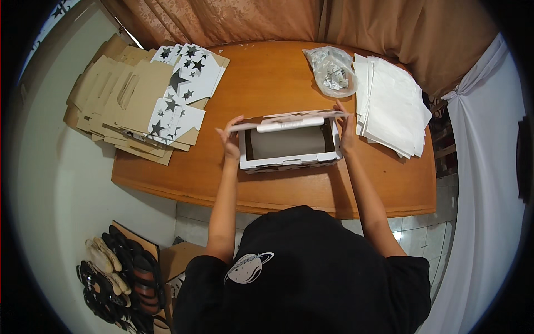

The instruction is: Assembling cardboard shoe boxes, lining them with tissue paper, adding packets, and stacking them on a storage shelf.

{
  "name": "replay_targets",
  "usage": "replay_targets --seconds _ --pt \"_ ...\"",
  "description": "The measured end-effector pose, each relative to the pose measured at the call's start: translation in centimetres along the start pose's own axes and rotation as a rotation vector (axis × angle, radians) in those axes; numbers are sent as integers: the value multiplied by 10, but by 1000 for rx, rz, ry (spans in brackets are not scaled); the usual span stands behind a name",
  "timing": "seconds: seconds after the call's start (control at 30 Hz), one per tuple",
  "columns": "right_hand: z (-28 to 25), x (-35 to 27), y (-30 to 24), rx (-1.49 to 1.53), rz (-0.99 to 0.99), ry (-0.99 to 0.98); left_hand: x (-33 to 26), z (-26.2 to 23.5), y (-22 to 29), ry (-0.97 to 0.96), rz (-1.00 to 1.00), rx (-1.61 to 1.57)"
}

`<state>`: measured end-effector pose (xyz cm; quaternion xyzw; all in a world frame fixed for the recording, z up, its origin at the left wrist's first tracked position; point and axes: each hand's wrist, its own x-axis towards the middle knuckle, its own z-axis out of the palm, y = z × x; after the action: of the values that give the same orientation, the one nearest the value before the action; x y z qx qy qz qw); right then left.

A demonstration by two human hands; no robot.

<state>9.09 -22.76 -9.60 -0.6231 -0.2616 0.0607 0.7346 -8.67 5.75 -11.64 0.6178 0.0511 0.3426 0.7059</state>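
"Two hands in the head view: what are they on?"

"A white box (290,162) near the table's (267,189) front edge, its top uncovered. The left hand (231,142) is at the left end of the raised lid (303,119), the right hand (346,133) at its right end."

"Are they gripping it?"

"Fingers are extended and seem to touch the lid's ends. Whether either thumb pinches the card, I cannot tell."

"How would it handle?"

"Light, I'd judge: thin card, stiff along the folds, bendy across the panels. The smooth face could slip a little, and a hard squeeze might crease it."

"Where to hold?"

"Lid by its two end edges; box low on the end walls, near the corners."

"And around it?"

"Flat cartons (139,94) piled left, some star-printed; a clear bag (336,69) behind the box, with white sheets (392,108) to the right."
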Motion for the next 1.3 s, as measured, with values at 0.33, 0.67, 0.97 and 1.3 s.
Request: replay_targets --seconds 0.33,0.67,0.97,1.3 --pt "-22 -72 -36 -398 -192 -204 -63 -3 47 -110 79 586" --pt "13 -96 -21 -818 -164 90 -104 63 50 172 171 870" --pt "30 -103 -12 -748 -134 247 -102 66 20 394 185 932" --pt "21 -109 -7 -732 -122 185 -108 71 36 342 74 1117"
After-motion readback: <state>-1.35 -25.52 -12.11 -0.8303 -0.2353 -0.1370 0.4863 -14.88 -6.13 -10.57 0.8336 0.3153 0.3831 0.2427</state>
